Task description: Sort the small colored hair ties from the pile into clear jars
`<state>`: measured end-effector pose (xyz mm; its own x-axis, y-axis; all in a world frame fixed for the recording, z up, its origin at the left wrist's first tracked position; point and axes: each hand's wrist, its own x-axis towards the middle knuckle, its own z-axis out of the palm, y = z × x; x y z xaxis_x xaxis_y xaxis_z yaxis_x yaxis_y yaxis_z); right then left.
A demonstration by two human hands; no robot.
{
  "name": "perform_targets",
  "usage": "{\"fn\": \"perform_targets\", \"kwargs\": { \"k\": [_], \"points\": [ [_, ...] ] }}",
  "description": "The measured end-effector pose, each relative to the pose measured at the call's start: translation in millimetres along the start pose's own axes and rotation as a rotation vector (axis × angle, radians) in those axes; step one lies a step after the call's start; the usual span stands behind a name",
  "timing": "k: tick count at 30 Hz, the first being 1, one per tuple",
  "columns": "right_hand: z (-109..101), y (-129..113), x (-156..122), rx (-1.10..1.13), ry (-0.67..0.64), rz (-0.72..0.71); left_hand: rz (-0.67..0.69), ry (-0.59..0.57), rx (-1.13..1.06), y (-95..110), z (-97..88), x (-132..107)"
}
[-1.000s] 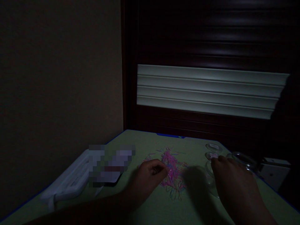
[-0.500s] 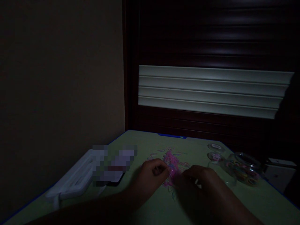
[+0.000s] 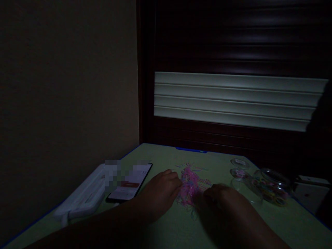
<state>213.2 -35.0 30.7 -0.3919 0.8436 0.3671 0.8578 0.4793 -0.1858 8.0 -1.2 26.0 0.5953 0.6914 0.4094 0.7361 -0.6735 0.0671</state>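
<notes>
A loose pile of thin, mostly pink elastic bands (image 3: pixel 190 181) lies on the pale green table, with a few bluish ones among them. At its left edge is my left hand (image 3: pixel 164 188), back upward, fingers curled together and their tips hidden. My right hand (image 3: pixel 221 199) is at the pile's right side, in shadow, its fingers bent inward and closed. Whatever either hand holds is too dark or hidden to make out.
A clear jar of colourful bands (image 3: pixel 271 188) stands at the right, beside small clear round containers (image 3: pixel 240 173). A phone (image 3: pixel 129 185) and a white power strip (image 3: pixel 83 195) lie at the left. A white box (image 3: pixel 311 193) is beyond the table's right edge.
My left hand has turned from a pinch over the pile to palm down and drawn back left. My right hand has moved slightly, its fingers more folded.
</notes>
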Motion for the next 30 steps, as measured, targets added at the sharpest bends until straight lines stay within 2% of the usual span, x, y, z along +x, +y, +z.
{"fn": "perform_targets", "kwargs": {
  "k": [9,14,22,26,30],
  "points": [
    [-12,-10,-1,-0.008,-0.03,0.061,0.037,-0.059,0.1,2,-2.2,-1],
    [-6,-5,-1,-0.013,-0.044,0.036,0.043,-0.089,0.089,4,-4.8,-2],
    [-4,-3,1,-0.005,-0.06,0.024,0.074,-0.102,0.128,2,6.7,-4],
    [-1,1,1,-0.008,-0.037,0.034,0.083,-0.101,0.136,1,7.5,-4],
    [5,4,0,-0.016,-0.009,-0.03,0.094,-0.093,0.132,0,6.7,-3]
  ]
}}
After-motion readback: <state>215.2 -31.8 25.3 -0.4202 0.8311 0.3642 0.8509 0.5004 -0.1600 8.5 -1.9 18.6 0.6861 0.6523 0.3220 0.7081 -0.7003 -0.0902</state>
